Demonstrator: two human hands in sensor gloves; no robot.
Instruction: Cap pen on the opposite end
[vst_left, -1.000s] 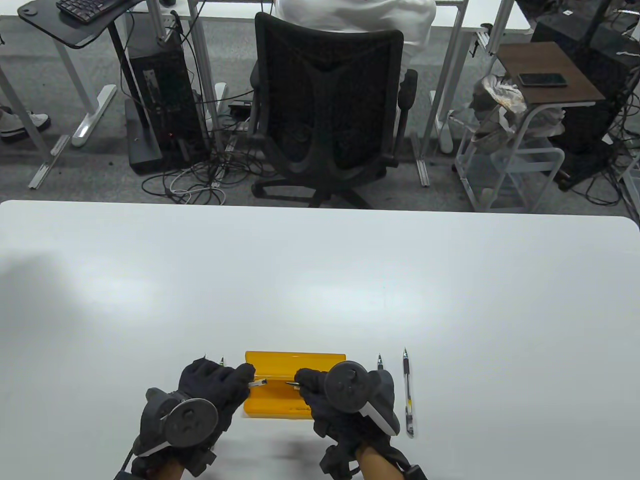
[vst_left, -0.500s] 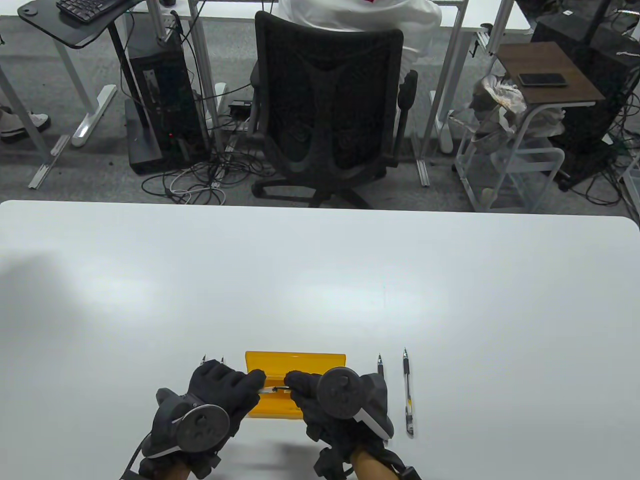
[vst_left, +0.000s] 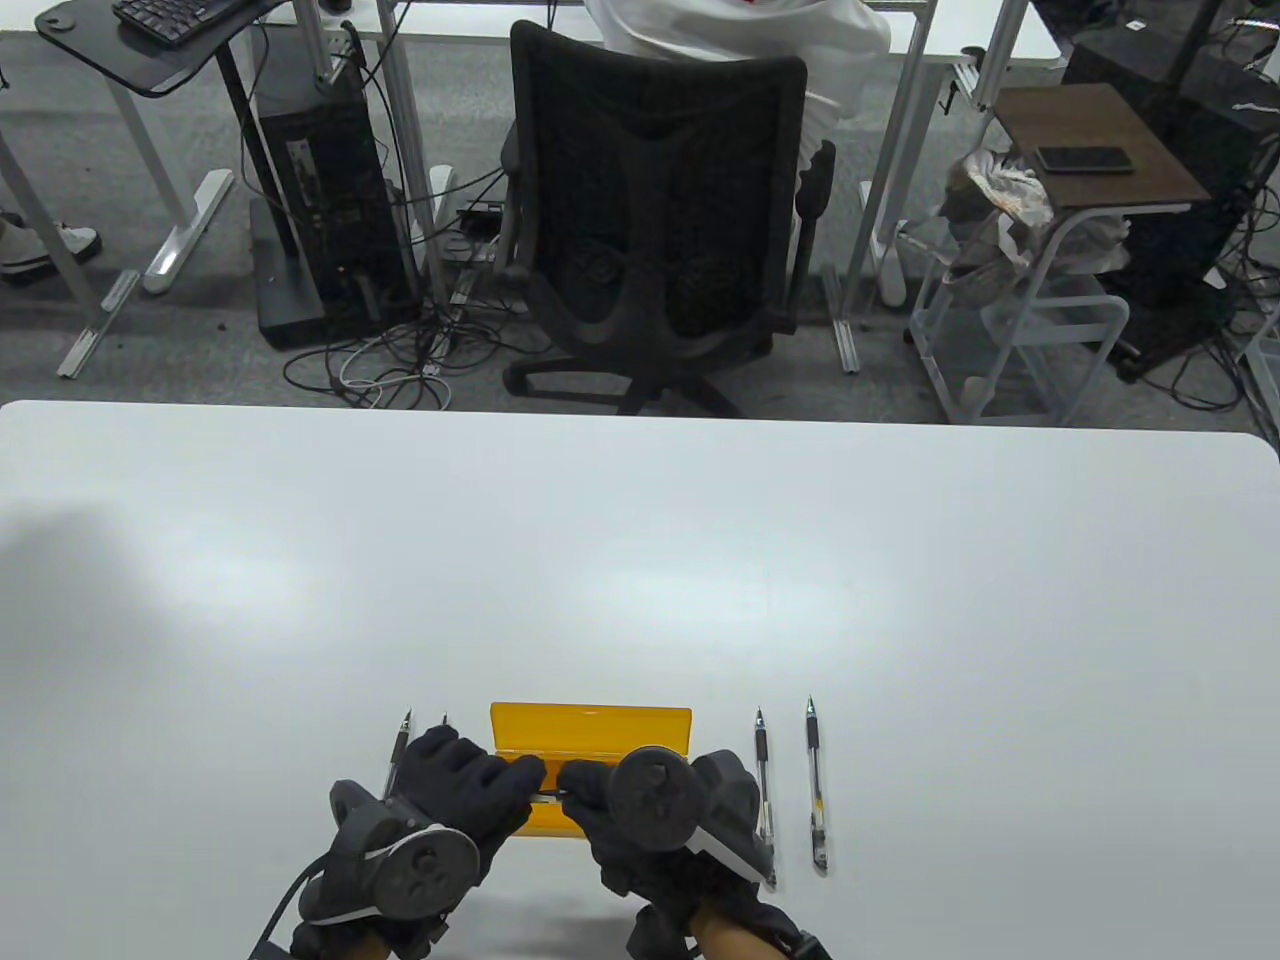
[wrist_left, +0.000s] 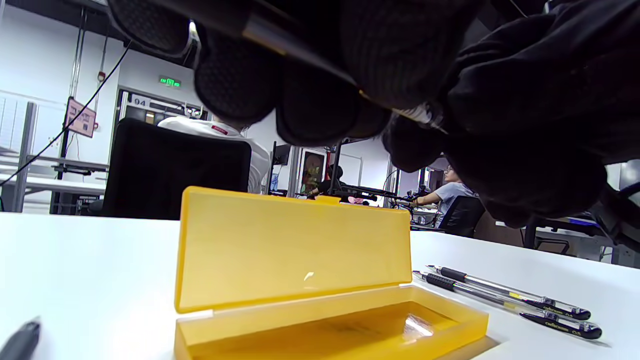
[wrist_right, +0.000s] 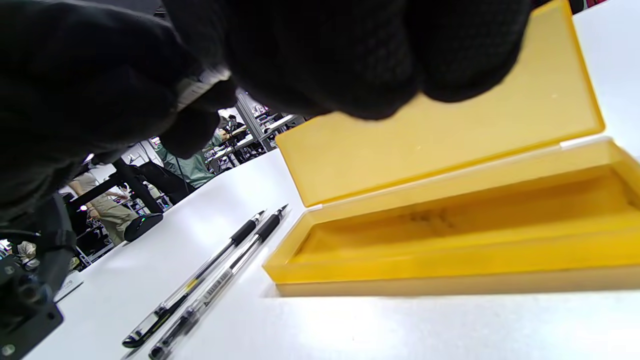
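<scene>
A: Pen (vst_left: 548, 793) is sitting between both fists above the open yellow pencil case (vst_left: 590, 722) — the gap seen a second ago is closing.

B: Left hand (vst_left: 470, 790) is gripping the barrel; right hand (vst_left: 600, 800) is pinching its end, cap hidden — cannot tell if seated.

A: Probably pressing the cap on now.

B: Two capped-back pens (vst_left: 790, 790) are lying right of the case, two more (vst_left: 405, 735) peeking out left.
</scene>
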